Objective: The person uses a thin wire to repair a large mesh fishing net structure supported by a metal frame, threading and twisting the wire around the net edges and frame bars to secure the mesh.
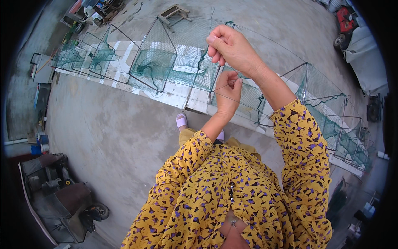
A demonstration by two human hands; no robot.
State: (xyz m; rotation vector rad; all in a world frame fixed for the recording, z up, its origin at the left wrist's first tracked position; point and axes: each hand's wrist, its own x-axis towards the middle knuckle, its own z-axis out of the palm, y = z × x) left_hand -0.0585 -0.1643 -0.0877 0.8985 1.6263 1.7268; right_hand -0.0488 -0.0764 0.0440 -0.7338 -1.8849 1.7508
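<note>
Grey concrete floor (112, 128) is occupied by a long white desk (173, 99), across which a green mesh net (155, 66) on dark frames (143, 82) is stretched. Right hand (237, 50) is pinched closed over the net, left hand (228, 97) curled closed just beside it; whether anything is gripped in either can't be made out.

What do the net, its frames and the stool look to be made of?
Net: probably synthetic twine, green; fine, see-through mesh that bunches in soft folds.
Frames: likely metal rod, dark and dull; thin, straight bars meeting at sharp corners.
Stool: seemingly bare wood, from its brown tone, but too small in view to be sure.
</note>
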